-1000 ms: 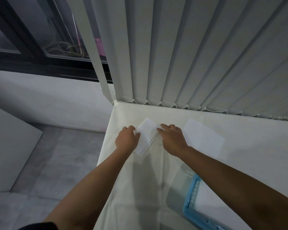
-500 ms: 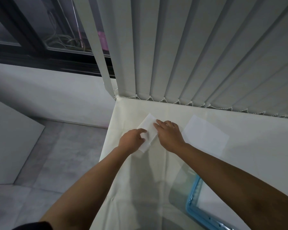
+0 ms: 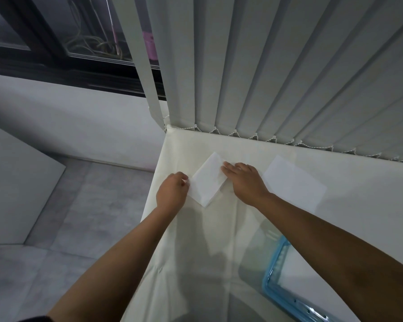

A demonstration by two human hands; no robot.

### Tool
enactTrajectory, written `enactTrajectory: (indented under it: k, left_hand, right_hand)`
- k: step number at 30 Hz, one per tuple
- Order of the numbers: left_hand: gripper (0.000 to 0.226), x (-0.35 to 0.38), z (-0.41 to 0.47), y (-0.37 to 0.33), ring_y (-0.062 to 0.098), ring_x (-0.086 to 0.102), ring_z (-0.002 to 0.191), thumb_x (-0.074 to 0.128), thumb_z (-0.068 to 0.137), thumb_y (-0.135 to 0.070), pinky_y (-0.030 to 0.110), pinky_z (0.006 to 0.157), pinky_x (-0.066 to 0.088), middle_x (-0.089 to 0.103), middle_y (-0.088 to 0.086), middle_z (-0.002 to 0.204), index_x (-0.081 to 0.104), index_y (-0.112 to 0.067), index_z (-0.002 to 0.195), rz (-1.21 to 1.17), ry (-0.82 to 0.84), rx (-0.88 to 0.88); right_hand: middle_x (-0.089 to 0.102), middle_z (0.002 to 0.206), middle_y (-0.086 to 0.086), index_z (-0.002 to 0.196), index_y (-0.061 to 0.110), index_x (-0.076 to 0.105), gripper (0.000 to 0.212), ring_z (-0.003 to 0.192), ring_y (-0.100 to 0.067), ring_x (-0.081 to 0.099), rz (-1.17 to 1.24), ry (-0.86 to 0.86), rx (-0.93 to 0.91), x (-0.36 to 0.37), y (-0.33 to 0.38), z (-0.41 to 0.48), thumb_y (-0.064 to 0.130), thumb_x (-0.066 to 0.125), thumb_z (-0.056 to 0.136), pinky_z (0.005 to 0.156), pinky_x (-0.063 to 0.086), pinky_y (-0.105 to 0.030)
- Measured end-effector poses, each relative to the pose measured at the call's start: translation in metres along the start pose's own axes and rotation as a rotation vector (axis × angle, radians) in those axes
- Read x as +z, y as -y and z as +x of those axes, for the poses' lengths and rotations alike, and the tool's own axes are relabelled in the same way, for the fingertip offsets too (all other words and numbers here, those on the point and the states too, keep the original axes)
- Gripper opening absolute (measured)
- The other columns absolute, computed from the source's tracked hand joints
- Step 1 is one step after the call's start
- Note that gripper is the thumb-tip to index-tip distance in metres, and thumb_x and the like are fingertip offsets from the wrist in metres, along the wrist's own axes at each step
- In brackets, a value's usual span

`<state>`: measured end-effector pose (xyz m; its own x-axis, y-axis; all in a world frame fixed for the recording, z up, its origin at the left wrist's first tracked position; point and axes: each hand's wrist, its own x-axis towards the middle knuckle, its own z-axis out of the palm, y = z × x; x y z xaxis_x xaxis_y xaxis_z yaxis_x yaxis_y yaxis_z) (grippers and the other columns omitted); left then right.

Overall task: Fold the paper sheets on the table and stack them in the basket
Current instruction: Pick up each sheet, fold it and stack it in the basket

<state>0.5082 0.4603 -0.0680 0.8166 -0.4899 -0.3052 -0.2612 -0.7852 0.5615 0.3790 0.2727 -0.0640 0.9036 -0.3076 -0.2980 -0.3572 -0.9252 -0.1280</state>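
Right hand flat on folded sheet, left hand pinching

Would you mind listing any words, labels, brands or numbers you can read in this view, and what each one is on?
There is no readable text in this view.
Folded paper: blank white, no print visible.
Flat sheet: blank white.
Blue basket: no label or brand visible on the part in view.
Pink thing behind the window: too blurred to tell whether it carries any text.
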Motion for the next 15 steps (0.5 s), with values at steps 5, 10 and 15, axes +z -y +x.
enactTrajectory:
  k: [5,10,15]
  left_hand:
    - [0.021,0.002,0.003,-0.012,0.021,0.06,0.086,0.06,0.087,-0.031,0.028,0.067,0.041,0.064,-0.003,0.096,0.057,-0.023,0.106,0.013,0.125,-0.066]
    - [0.028,-0.003,0.01,-0.018,0.021,0.054,0.076,0.049,0.092,-0.04,0.028,0.061,0.037,0.055,-0.005,0.075,0.056,-0.016,0.078,-0.009,0.116,-0.114]
    - [0.024,-0.013,0.02,-0.014,0.024,0.053,0.071,0.057,0.088,-0.026,0.03,0.064,0.04,0.058,0.005,0.075,0.062,-0.007,0.075,-0.125,0.242,-0.161]
  right_hand:
    - [0.012,0.162,0.008,0.153,0.023,0.019,0.068,0.146,-0.021,0.019,0.005,0.019,0.003,-0.001,0.002,-0.003,0.003,0.036,0.089,0.115,0.018,-0.036]
    - [0.015,0.161,0.005,0.151,0.021,0.024,0.064,0.144,-0.022,0.022,0.012,-0.003,0.013,-0.003,0.006,0.0,0.004,0.035,0.091,0.115,0.019,-0.038]
    - [0.012,0.162,0.006,0.15,0.023,0.024,0.064,0.146,-0.024,0.014,-0.035,-0.013,-0.007,-0.005,0.016,0.006,0.003,0.034,0.09,0.118,0.003,-0.046]
